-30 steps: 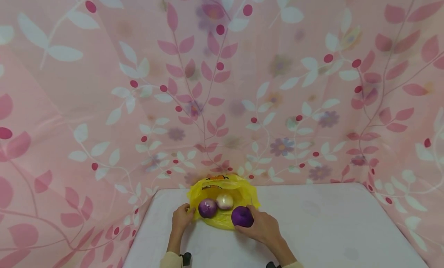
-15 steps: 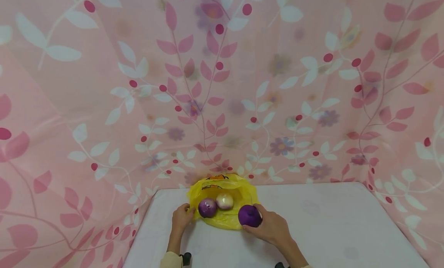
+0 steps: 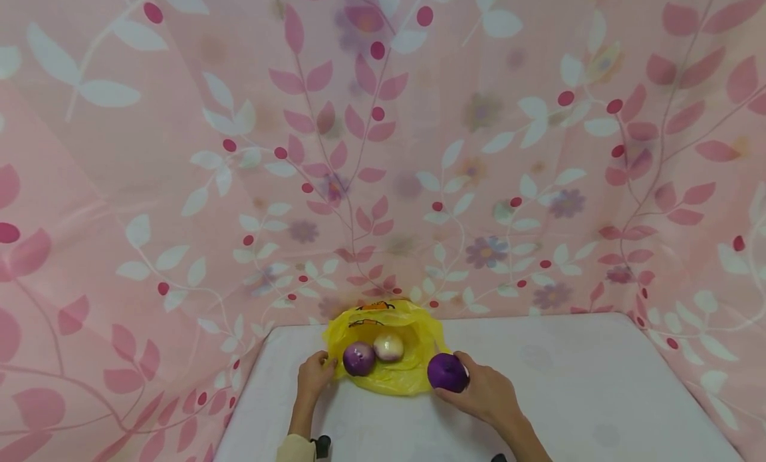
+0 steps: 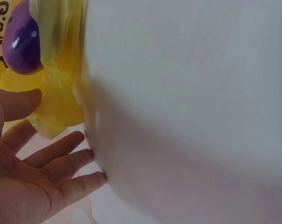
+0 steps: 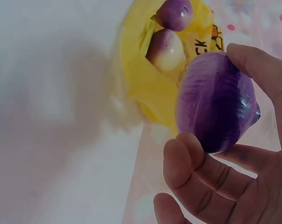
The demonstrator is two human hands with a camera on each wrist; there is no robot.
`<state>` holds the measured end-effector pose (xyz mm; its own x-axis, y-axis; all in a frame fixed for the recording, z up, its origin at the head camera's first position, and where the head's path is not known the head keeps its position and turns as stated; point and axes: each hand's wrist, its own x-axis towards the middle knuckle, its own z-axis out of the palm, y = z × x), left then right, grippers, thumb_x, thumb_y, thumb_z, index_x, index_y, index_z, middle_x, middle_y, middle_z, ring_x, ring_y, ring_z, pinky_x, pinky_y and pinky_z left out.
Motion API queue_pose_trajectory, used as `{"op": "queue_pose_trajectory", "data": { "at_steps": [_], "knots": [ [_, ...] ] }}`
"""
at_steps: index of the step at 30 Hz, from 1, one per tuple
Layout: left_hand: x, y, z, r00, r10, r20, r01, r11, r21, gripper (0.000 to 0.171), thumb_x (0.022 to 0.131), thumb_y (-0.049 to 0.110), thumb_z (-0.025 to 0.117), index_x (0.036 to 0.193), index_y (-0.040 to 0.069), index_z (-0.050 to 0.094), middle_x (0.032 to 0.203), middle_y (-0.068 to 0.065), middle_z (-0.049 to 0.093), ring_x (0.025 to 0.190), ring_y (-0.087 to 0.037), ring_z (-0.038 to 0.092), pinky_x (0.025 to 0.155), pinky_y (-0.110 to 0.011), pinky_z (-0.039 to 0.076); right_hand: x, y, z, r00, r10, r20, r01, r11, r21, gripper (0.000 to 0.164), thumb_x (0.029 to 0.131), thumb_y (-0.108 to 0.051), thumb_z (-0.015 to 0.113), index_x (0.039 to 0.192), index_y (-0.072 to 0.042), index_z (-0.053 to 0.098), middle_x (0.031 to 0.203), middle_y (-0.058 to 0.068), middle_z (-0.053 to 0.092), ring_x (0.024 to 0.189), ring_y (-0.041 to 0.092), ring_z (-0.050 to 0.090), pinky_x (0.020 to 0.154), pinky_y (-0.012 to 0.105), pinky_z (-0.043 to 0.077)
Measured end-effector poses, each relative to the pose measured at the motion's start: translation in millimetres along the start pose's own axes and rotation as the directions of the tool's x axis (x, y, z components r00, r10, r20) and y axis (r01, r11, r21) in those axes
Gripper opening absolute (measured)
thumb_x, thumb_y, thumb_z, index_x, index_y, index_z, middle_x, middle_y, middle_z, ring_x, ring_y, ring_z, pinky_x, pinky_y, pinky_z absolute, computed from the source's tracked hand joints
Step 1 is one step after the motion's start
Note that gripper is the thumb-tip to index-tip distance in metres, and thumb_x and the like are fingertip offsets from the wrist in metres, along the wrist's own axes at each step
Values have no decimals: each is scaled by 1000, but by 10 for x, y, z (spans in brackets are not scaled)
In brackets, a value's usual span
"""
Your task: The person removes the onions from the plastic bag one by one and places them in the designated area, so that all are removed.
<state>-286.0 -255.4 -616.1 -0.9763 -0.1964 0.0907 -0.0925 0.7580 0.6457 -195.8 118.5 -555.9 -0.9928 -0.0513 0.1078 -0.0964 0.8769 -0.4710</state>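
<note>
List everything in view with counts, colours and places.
Table: one, white, foreground
Bag: one, yellow, on the table
Darker onion-like bulb: one, purple, in the bag
Paler bulb: one, white-purple, beside it
Held bulb: one, purple, at the bag's right
Floral cloth: count unclear, pink, background
Wrist devices: two, dark, at the wrists
Sleeve: one, beige, at lower edge
Left hand: one, bare, pinching the bag's edge
Right hand: one, bare, gripping the held bulb

Pink leaf-patterned cloth backdrop (image 3: 419, 156); white tabletop (image 3: 598, 382)
</note>
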Motion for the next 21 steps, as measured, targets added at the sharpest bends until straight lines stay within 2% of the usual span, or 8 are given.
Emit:
{"op": "queue_pose_trajectory", "data": {
  "at_steps": [6, 16, 21],
  "knots": [
    [-2, 5, -7, 1000, -5, 0, 5, 1000, -2, 24, 87, 18, 70, 100, -2, 68, 102, -24, 68, 96, -40, 63, 82, -55, 50, -10, 151, -16, 999, 34, 4, -34, 999, -16, 92, 63, -81, 69, 131, -20, 58, 83, 0, 68, 70, 17, 61, 57, 37, 49],
    [-18, 28, -20, 1000, -13, 6, 13, 1000, -6, 25, 87, 18, 70, 101, -3, 68, 102, -23, 68, 94, -39, 63, 82, -54, 50, 36, 416, -115, 997, 76, 18, -76, 996, -37, 92, 67, -76, 70, 133, -13, 56, 90, 11, 69, 74, 25, 63, 59, 42, 51],
    [-22, 35, -28, 1000, -13, 7, 13, 1000, -4, 23, 87, 17, 70, 99, -2, 68, 100, -22, 68, 90, -36, 63, 80, -52, 51, 48, 549, -143, 997, 82, 0, -82, 996, -37, 93, 67, -76, 70, 133, -13, 56, 91, 13, 70, 74, 27, 64, 57, 41, 50]
  ]
}}
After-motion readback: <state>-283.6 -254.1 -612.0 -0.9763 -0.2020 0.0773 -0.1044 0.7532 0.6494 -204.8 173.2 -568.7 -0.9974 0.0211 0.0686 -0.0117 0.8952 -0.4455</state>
